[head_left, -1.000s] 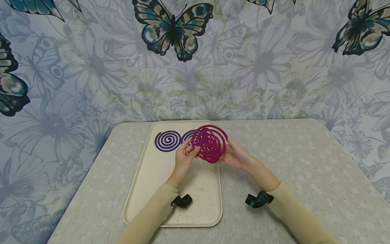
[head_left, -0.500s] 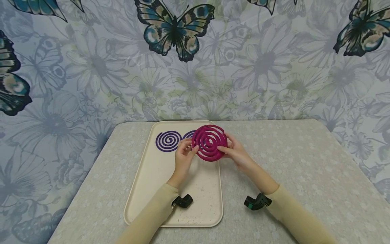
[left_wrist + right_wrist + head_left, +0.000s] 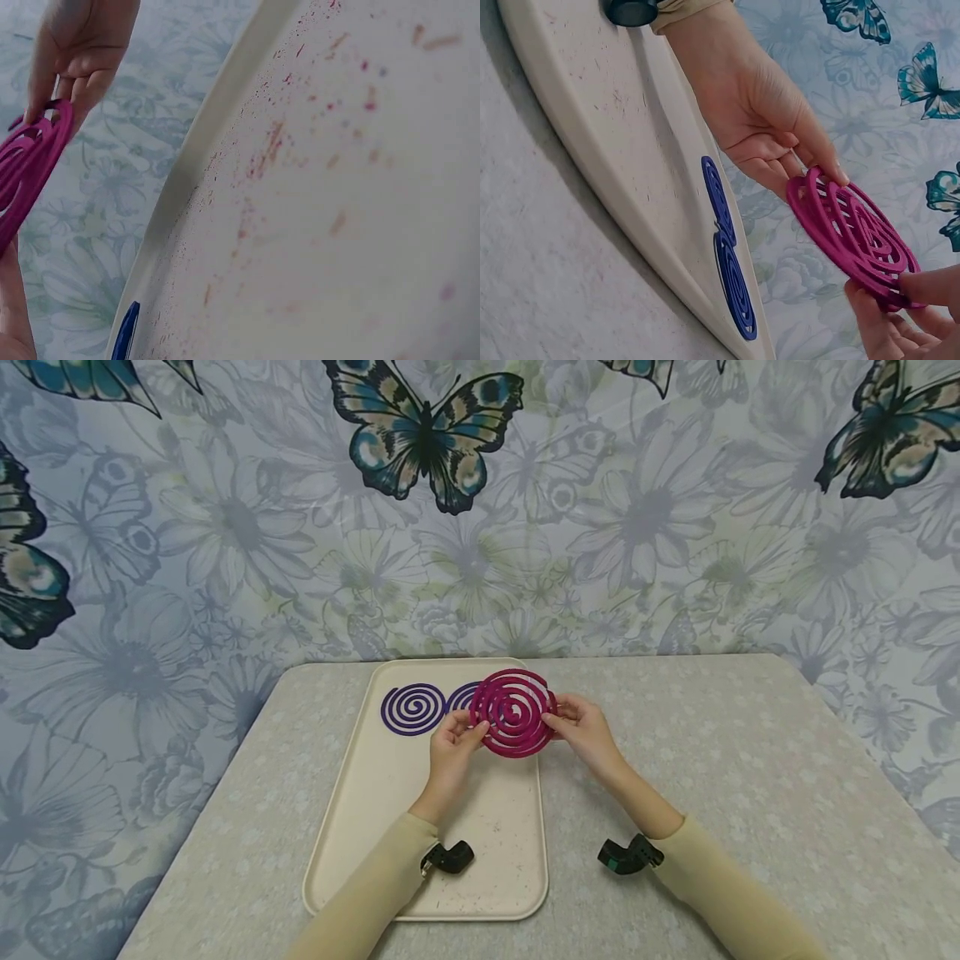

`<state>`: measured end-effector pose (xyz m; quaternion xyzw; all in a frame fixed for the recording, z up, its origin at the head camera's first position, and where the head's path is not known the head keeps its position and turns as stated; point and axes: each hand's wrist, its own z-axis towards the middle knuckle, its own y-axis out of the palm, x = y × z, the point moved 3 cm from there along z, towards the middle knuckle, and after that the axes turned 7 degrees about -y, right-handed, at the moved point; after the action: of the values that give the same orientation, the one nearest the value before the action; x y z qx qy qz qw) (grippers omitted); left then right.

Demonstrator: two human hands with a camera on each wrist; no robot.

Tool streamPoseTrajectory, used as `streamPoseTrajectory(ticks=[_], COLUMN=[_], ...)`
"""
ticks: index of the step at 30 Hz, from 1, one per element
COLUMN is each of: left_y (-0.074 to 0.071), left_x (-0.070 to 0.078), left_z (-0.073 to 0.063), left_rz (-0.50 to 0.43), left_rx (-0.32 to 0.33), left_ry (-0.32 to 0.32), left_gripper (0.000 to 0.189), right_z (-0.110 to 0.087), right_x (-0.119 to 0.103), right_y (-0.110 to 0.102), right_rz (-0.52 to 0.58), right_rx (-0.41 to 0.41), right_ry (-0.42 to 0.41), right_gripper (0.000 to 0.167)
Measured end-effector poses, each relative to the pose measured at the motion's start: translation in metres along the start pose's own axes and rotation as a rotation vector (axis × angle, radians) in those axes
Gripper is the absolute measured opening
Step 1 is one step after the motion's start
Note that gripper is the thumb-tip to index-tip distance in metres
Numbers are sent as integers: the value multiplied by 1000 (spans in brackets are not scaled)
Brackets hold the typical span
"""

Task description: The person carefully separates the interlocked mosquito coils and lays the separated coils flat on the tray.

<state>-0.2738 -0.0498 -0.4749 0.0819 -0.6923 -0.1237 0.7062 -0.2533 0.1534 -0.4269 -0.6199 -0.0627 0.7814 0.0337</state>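
Note:
Both hands hold a magenta mosquito coil [image 3: 514, 713] up over the far right part of the tray. It seems to be several spirals nested or stacked together; the right wrist view shows layers slightly apart. My left hand [image 3: 453, 743] pinches its left rim, thumb in front. On the opposite rim, my right hand [image 3: 588, 737] grips it between thumb and fingers. In the right wrist view the left hand [image 3: 757, 105] reaches from above and the right hand [image 3: 911, 322] from below. Behind, two dark purple mosquito coils [image 3: 413, 709] lie side by side, one partly hidden.
A cream tray [image 3: 352, 827] with a raised rim lies on the patterned table [image 3: 720, 760], with small coloured crumbs scattered on it. Black devices [image 3: 632, 854] sit at both wrists. A butterfly-patterned backdrop [image 3: 480, 560] rises behind the table.
The right hand has shifted its hold, its thumb coming to the front and then to the right rim. The magenta coil's spirals now look more evenly aligned. The left hand stays nearly still.

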Motion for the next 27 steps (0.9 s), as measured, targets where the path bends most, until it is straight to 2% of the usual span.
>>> streamPoseTrajectory(ticks=[3,6,10,14,21,24,27], left_y=[0,0,-2,-3,3,3,1], left_x=[2,4,4,2,1,1,1], left_z=[-1,-1,-1,0,-2,-3,-2], left_rz=[0,-5,-4,31,92,76,50], left_rx=[-4,-6,4,1,-125,-118,-76], left_ry=[17,32,21,-6,-45,-44,-35], left_gripper=[28,46,57,48,40,36,32], right_z=[1,2,2,3,4,4,4], right_x=[2,4,6,7,6,5,6], right_y=[-1,-2,-4,-5,-8,-7,-5], right_rz=[56,112,157,151,164,195,215], right_rx=[15,14,-4,2,76,65,4], right_ry=[42,91,161,170,145,133,165], right_gripper=[29,33,38,37,38,39,41])
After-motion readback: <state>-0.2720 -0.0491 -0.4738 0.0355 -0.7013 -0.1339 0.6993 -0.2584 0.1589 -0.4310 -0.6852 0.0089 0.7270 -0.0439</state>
